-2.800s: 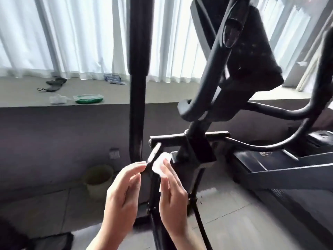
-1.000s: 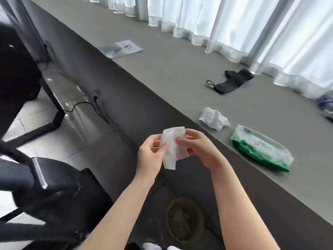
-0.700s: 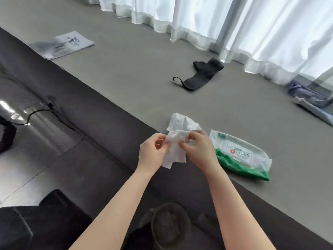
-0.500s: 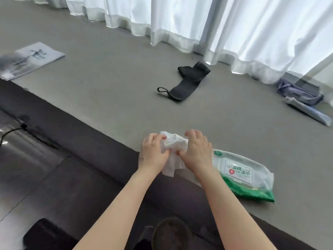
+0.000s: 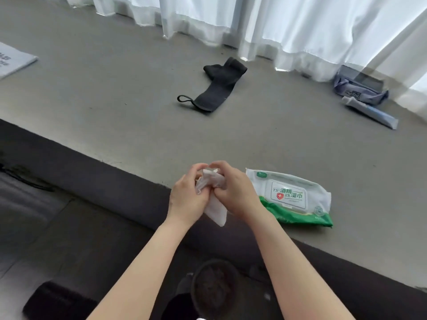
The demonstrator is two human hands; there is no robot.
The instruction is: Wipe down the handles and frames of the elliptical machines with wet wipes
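Head view: left hand (image 5: 188,199) and right hand (image 5: 233,192) pressed together over ledge (image 5: 138,125) edge, fingers of both curled round one white wipe (image 5: 213,197). Wipe bunched between fingertips, loose corner hanging below palms. Wipe pack (image 5: 293,199), white and green, flat on ledge just right of right-hand fingers, lid closed as far as visible. Black strap (image 5: 216,88) with loop lying well beyond fingertips, toward curtains (image 5: 300,26). Blue pouch (image 5: 360,88) and tube (image 5: 369,113) far right of fingers, near curtain hem. Paper (image 5: 13,61) at far left edge. Dark bin (image 5: 213,287) on floor beneath forearms, contents unclear. No elliptical parts identifiable; dark shape at bottom left too blurred to tell.
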